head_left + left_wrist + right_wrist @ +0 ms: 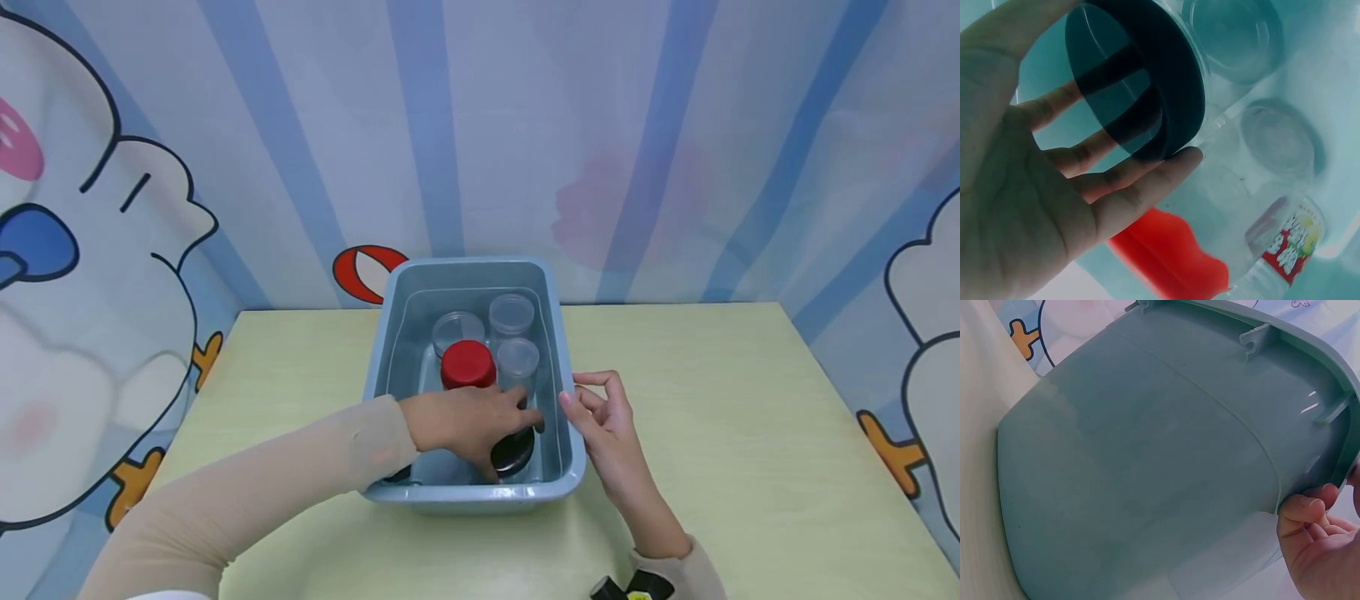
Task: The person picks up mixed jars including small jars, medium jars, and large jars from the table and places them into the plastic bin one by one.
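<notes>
Left hand (468, 421) reaches down into the grey-blue bin (570, 467), fingers curled round the black-lidded jar (513, 450) at the near end; in the left wrist view the fingers (1116, 140) wrap the dark lid (1141, 75), thumb on the other side; right hand (603, 417) sits just outside the bin's right wall, fingers loosely curled, fingertips (1304, 509) under the rim, thumb on top; looks like steadying rather than a firm grip; just beyond the left fingers, touching or nearly so, the red-capped bottle (467, 364); beside it to the right a clear jar (517, 358); further off two more clear-lidded jars (457, 327) (512, 313) at the far end; yellow-green table (750, 417) under all of it

Risks, as a judgement: the grip is on the lid only, so a loose lid could come away or the jar slip; the left knuckles are close to the red-capped bottle and could knock it over onto the clear jars; the bin could slide or tip toward the near edge if the right hand's light hold gives

Hidden: the jar's body under the left hand; a second dark thing under the left wrist, cannot tell what; jar contents unclear; the wrist view is tinted and blurry; the label on the bottle is unreadable
</notes>
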Demonstrator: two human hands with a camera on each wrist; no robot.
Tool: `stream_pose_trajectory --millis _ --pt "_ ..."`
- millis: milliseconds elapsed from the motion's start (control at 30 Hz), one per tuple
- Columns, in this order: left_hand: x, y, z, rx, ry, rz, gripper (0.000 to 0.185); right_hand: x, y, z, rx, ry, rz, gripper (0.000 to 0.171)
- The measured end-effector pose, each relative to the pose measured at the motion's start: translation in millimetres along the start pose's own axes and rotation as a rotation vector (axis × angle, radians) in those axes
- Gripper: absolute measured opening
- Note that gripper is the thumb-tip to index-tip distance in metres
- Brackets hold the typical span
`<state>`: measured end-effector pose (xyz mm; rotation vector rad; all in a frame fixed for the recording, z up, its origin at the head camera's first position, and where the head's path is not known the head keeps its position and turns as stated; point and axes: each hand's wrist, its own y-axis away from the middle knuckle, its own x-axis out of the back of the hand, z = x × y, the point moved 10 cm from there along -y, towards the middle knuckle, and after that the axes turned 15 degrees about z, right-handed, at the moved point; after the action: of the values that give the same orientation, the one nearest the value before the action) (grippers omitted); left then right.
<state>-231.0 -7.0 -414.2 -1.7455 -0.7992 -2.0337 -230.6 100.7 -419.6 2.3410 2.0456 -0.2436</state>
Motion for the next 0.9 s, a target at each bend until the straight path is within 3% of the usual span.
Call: stream_pose_trajectory --millis 333,633,900 --pt "12.1 -2.1 -2.6 0.020 0.016 -0.003 0.088 -0.2 -1.2 -0.9 -0.041 0.074 -0.038 0.035" --pt "25.5 1.3 -0.8 0.004 0.044 0.021 0.078 -0.7 -4.2 -6.7 -0.053 0.138 -0.052 0.037" --pt "52.2 10.3 -4.6 -0.009 0.135 0.121 0.069 6.0 -12.9 -25.0 0.037 0.162 -0.026 0.035"
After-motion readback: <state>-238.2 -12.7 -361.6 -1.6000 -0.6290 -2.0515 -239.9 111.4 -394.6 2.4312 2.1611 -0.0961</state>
